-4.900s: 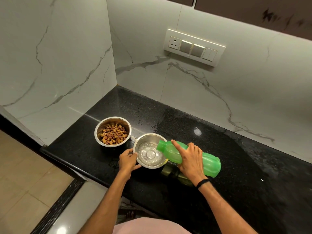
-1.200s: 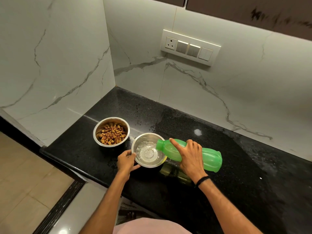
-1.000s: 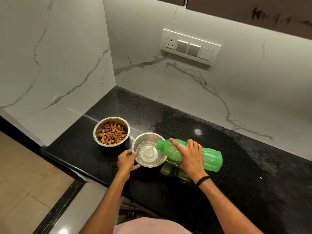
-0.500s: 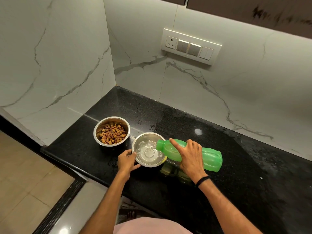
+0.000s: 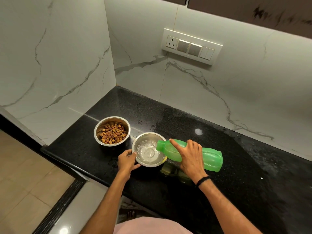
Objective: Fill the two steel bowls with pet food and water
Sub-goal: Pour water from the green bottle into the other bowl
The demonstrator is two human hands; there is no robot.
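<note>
Two steel bowls stand side by side on the black counter [image 5: 236, 183]. The left bowl [image 5: 112, 130] holds brown pet food pieces. The right bowl [image 5: 143, 159] holds rippling water. My right hand [image 5: 190, 156] grips a green plastic bottle [image 5: 209, 156], which lies almost level with its open mouth over the right bowl's rim while water runs into the bowl. My left hand [image 5: 126, 160] holds the near left rim of that bowl.
Marble walls close the counter's left side and back, with a switch plate [image 5: 191, 46] on the back wall. The counter's front edge [image 5: 70, 163] runs just left of my left hand, and tiled floor [image 5: 22, 183] lies below. Scattered droplets wet the counter.
Little has moved over the last second. The bottle stays tilted over the right bowl and water keeps running in. Both hands hold their grips.
</note>
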